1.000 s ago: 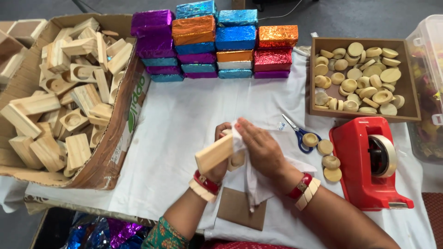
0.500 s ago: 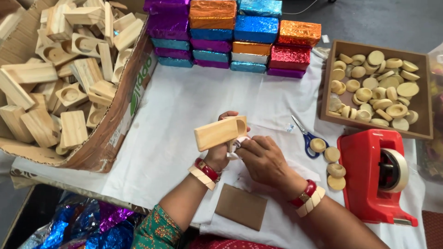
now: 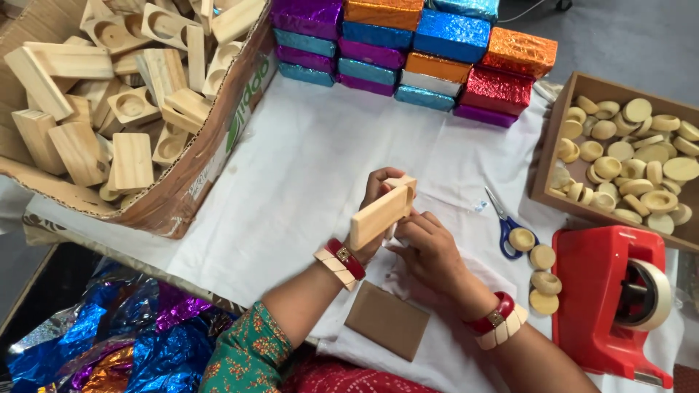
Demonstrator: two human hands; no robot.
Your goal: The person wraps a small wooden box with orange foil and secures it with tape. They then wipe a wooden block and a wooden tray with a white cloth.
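Note:
My left hand holds a pale rectangular wooden block tilted up above the white cloth. My right hand is closed against the block's lower right side, with a bit of white tissue under its fingers. Both wrists wear red and cream bangles. A brown card rectangle lies on the cloth just below my hands.
A cardboard box of wooden blocks sits at left. Foil-wrapped boxes are stacked at the back. A tray of round wooden pieces, blue scissors, three loose rounds and a red tape dispenser stand at right. Foil sheets lie lower left.
The white tissue that was draped over my right hand a second ago is now mostly tucked away. The block has turned in my hands and the view has shifted closer.

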